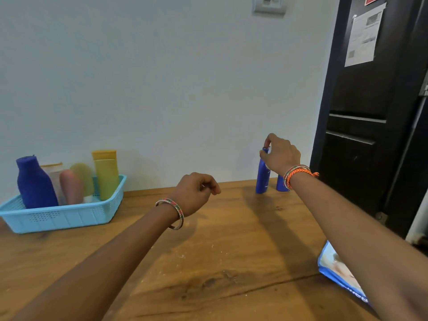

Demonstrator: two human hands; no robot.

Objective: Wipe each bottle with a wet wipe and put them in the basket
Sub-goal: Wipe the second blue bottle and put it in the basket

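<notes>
- The right hand (281,156), right of centre in the frame, has its fingertips pinched round the cap of a tall blue bottle (262,177) standing by the wall. Grabbing it from the top makes sense to me, since it's upright and the cap is the easiest bit to reach from there.
- A second blue bottle (281,185) stands just beside the first, mostly hidden behind the wrist. So I'd guess there are two left to wipe.
- The left hand (196,191), mid-frame, hangs over the table with its fingers loosely curled and nothing in it. No wipe in either hand that I can see. It looks free to fetch one.
- The wipes pack (340,274) sits at the lower right edge, half under the right forearm. That's probably where the next wipe comes from.
- The light blue basket (64,216) at the left of the frame already holds a fat blue bottle (34,181), a yellow tube (106,174) and a few pale ones. They're blurry, so I can't tell what they are. Looks like the job's mostly done.
- The surface is a wooden table (208,262) with knots, visible grain and some pale specks.
- Room-wise, there's a plain white wall with a light switch (269,4) at the top. A black fridge (370,135) with a paper stuck on it sits at the right.
</notes>
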